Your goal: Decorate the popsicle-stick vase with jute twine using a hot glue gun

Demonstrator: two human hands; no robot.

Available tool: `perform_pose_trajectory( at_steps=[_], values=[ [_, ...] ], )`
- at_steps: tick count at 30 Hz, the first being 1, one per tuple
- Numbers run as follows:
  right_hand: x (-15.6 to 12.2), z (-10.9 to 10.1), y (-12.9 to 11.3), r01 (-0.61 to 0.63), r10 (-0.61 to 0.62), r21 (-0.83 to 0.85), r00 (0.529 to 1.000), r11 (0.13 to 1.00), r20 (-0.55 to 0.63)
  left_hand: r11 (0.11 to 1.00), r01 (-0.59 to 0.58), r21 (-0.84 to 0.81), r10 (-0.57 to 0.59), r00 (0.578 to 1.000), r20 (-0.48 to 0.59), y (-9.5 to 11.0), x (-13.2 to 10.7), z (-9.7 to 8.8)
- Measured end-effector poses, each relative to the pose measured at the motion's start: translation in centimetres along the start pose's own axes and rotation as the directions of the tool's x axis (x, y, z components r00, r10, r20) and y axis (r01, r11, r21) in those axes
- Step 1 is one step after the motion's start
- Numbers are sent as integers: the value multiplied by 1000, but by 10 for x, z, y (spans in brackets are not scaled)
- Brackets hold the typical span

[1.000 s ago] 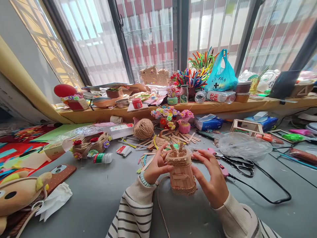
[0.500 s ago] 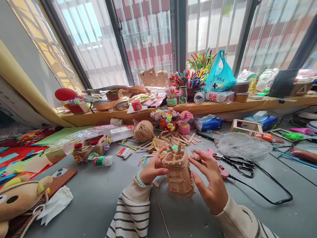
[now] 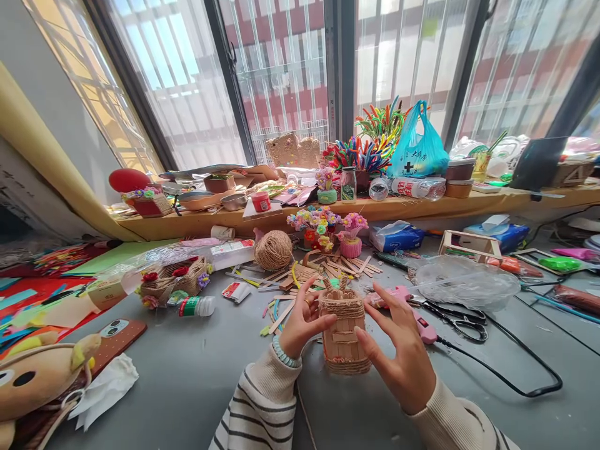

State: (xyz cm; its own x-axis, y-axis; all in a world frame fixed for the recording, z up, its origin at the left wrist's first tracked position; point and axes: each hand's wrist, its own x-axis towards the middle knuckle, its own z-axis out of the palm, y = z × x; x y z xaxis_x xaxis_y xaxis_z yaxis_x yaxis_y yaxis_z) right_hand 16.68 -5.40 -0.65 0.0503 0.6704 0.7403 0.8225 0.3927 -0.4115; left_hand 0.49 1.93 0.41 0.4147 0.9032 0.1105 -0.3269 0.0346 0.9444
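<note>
A small holder [image 3: 344,334] made of wooden craft sticks, bound with twine at top and bottom, stands upright on the grey table [image 3: 187,381]. My left hand [image 3: 302,322] grips its left side near the twine band, thumb on the front. My right hand [image 3: 398,344] touches its right side with thumb and fingertips, the other fingers spread. A loose twine end [image 3: 304,412] trails from the holder toward me. Both sleeves are cream, the left one striped.
Loose craft sticks [image 3: 328,265], a twine ball [image 3: 273,250], a pink glue gun [image 3: 412,309] with black cord, scissors [image 3: 457,319] and a plastic bag [image 3: 464,281] lie behind the holder. A phone [image 3: 115,334], tissue and plush toy sit at left. The windowsill is crowded.
The holder was tipped back and turned a little, then set upright again. My hands stayed on its two sides; the view shifted slightly.
</note>
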Motion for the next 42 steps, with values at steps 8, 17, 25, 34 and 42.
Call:
perform_pose_trajectory(
  at_steps=[8, 17, 25, 34, 42],
  values=[
    [-2, 3, 2, -28, 28, -2, 999, 1000, -35, 978, -110, 177, 111, 994, 6, 0, -3, 4],
    [-1, 6, 6, -122, 127, 59, 987, 991, -98, 958, -163, 235, 154, 986, 58, -2, -5, 1],
    [-3, 8, 18, -266, 278, 196, 960, 944, -32, 999, -15, 53, 18, 998, -56, 1, 1, -8],
    [0, 6, 23, -309, 321, 276, 947, 910, 3, 995, 64, -76, -75, 985, -153, 0, 7, -12],
    [1, 7, 28, -394, 379, 428, 917, 814, 123, 995, 66, -78, -77, 986, -147, -4, 8, -14]
  ],
)
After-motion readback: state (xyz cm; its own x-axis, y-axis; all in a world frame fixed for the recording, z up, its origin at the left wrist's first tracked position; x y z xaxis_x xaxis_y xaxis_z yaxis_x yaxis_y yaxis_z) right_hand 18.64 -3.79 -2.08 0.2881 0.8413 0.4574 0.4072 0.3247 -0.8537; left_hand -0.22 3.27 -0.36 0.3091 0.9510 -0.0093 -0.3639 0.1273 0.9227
